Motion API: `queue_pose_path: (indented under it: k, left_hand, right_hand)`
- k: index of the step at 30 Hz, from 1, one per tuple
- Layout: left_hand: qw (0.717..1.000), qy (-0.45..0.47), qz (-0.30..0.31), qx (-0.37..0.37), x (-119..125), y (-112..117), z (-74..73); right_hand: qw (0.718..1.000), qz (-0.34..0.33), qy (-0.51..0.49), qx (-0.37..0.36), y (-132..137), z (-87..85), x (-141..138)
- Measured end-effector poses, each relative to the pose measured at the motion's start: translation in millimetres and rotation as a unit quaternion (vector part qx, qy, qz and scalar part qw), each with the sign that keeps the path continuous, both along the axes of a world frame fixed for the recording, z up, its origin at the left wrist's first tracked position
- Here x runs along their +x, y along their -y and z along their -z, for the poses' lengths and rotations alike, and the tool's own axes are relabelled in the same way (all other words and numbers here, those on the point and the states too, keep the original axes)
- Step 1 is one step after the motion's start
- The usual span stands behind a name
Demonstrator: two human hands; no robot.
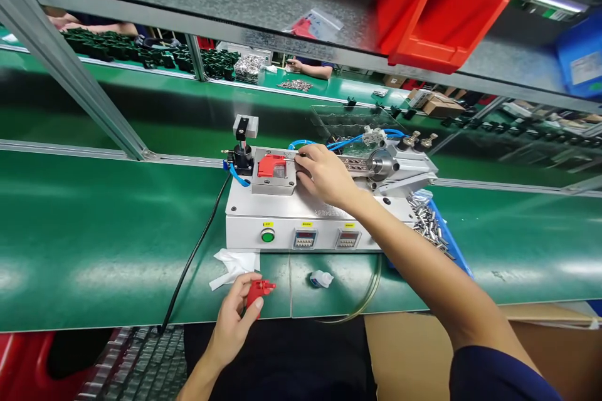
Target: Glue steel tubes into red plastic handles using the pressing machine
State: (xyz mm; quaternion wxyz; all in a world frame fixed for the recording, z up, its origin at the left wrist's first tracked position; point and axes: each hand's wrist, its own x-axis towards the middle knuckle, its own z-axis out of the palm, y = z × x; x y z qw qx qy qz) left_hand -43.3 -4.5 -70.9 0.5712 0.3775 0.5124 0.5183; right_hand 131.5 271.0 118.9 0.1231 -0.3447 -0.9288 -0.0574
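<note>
My left hand (230,326) is near the front edge of the green belt, and its fingers are closed around a small red plastic part (258,291). My right hand (324,175) is on the top of a stainless steel bench machine (301,210). Its fingertips are at the edge of a steel fixture block (273,185), close to a red plastic piece (271,166) seated in that block. A pneumatic cylinder (383,164) lies to the right of my right hand. My right forearm hides part of the machine's front right corner.
A vertical cylinder (242,150) stands behind the fixture, and blue air hoses (348,143) run behind my right hand. A crumpled white cloth (234,267) and a small bottle (321,279) lie on the belt. A blue tray (435,229) holds metal pins. Red bins (437,6) sit overhead, and a co-worker's hand (295,65) rests beyond.
</note>
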Motion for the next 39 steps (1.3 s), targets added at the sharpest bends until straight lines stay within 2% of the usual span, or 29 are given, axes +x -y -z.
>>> queue_pose_path:
  k: [5, 13, 21, 24, 32, 39]
  left_hand:
    - [1.000, -0.003, -0.021, -0.001, 4, 0, -7.5]
    - [1.000, -0.016, -0.020, -0.002, 4, 1, -6.4]
    - [1.000, -0.010, 0.016, -0.005, -6, 0, 9.6]
    - [1.000, -0.010, 0.013, -0.005, -8, 0, 13.0]
    - [1.000, -0.017, 0.005, 0.000, -7, 2, 5.5]
    - [0.999, -0.029, 0.003, 0.015, -6, 2, 4.8]
  right_hand:
    - [1.000, -0.007, -0.015, 0.004, 1, 3.6, 2]
    - [1.000, -0.005, -0.020, 0.000, 2, 6.7, 4]
    - [0.999, -0.005, -0.037, -0.025, -1, 6.2, 4]
    - [0.998, -0.009, -0.050, -0.038, -4, 6.7, 5]
    - [0.997, -0.009, -0.063, -0.054, -3, 7.5, 3]
    - [0.996, 0.000, -0.063, -0.070, -2, 6.2, 3]
